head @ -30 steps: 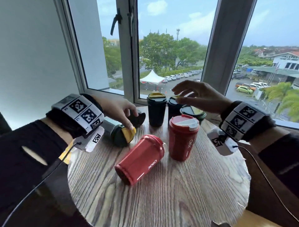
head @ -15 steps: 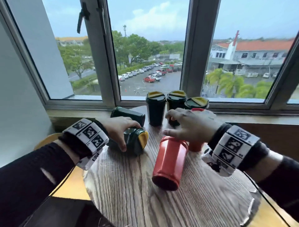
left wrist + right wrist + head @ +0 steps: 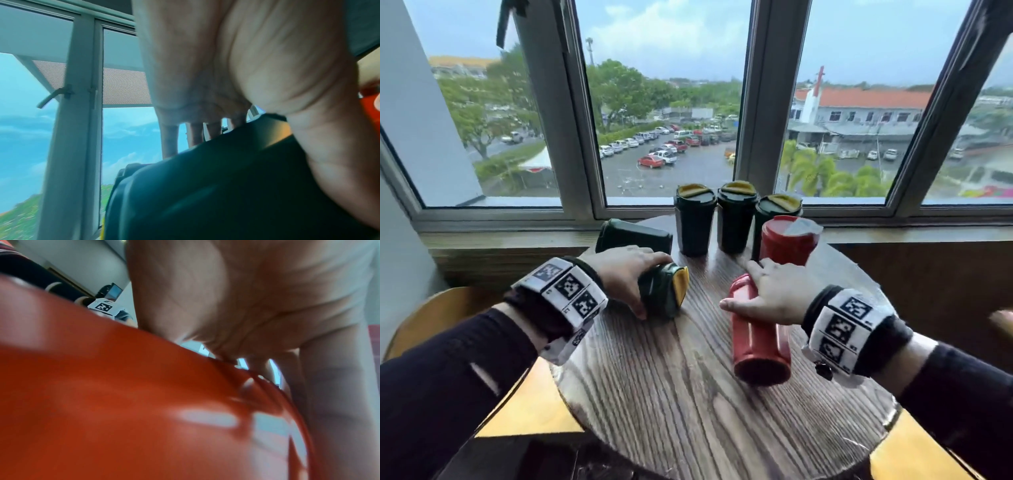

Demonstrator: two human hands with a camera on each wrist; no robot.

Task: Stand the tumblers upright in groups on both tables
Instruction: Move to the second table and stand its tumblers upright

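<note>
I see the round wooden counter (image 3: 688,404) up against the windows (image 3: 664,102), with a yellow chair seat (image 3: 530,407) showing under its left edge. My two hands are apart, each clamped on a fallen tumbler. The lying red tumbler (image 3: 760,346) rests on its side right of centre, base toward me, and my right hand (image 3: 767,294) curls over its far, lidded end; in the right wrist view the palm (image 3: 236,296) arches over the red body (image 3: 123,402) with the fingers wrapped down its far side. The lying green tumbler (image 3: 666,294) sits left of centre, its yellow lid facing right, and my left hand (image 3: 625,274) grips across its body, thumb on the near side; the left wrist view shows the fingers (image 3: 170,141) hooked over the dark shell (image 3: 205,194). Behind it a second green tumbler (image 3: 633,236) also lies on its side near the sill. At the back three green tumblers (image 3: 695,219) stand upright in a tight row, and an upright red tumbler (image 3: 787,240) stands just in front of the rightmost one, just beyond my right fingertips; I cannot tell whether they touch it
</note>
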